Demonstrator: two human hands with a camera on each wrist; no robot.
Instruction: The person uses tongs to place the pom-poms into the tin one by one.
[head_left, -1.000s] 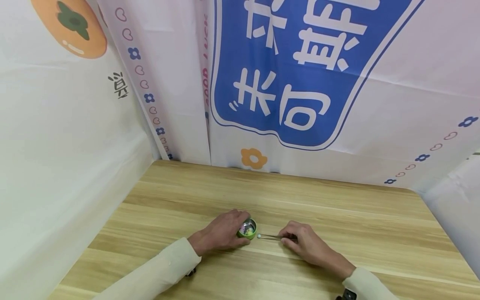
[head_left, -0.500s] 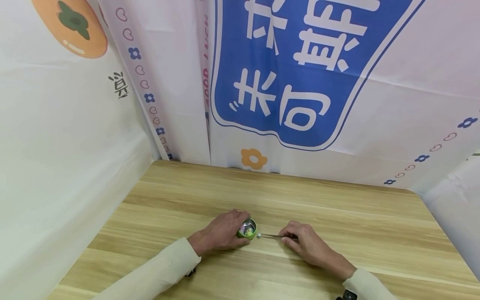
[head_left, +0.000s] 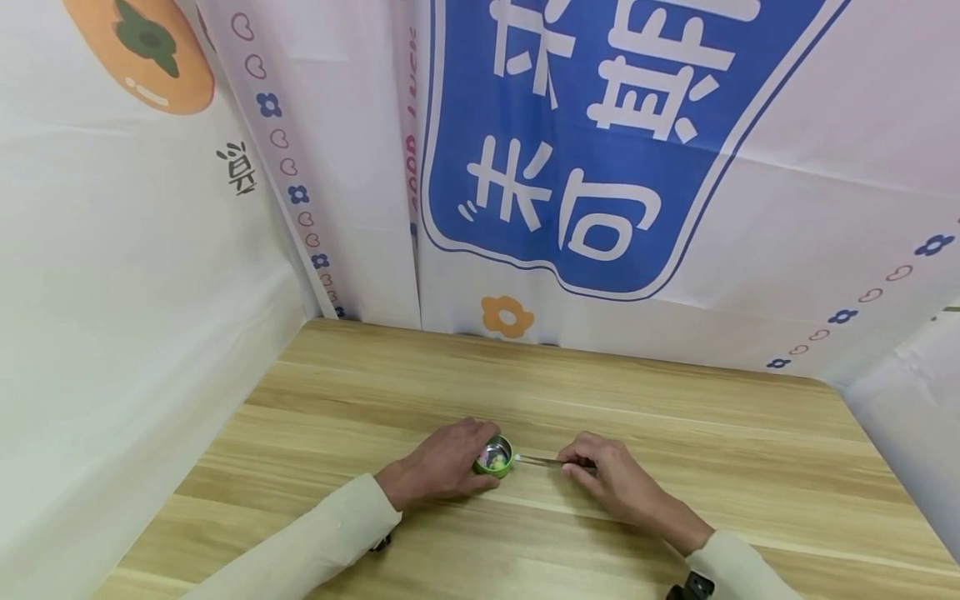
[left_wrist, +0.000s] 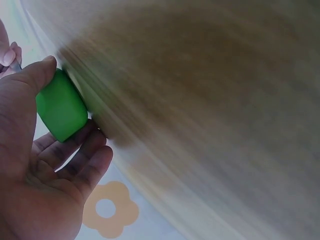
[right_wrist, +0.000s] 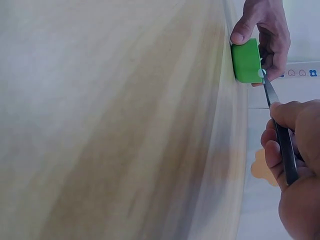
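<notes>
My left hand (head_left: 446, 462) grips a small round green bowl (head_left: 508, 472) with a metal inside, thumb and fingers curled round its side. The bowl stands on the table, and small pastel pieces (head_left: 498, 461) lie in it. My right hand (head_left: 611, 477) pinches a pair of metal tweezers (right_wrist: 283, 134). At the tweezers' tips is a small pale bead-like piece (head_left: 517, 457), close by the bowl's right rim. In the left wrist view the green outer wall (left_wrist: 62, 107) hides the bowl's inside.
The wood-grain table (head_left: 675, 417) extends around both hands. A white printed cloth (head_left: 360, 275) rises along its back and left side. A camera (head_left: 693, 586) is strapped at my right wrist.
The tweezers' tips, with the pale piece, have moved slightly away from me, toward the bowl's rim. My right hand has shifted the same way. My left hand and the bowl have stayed put.
</notes>
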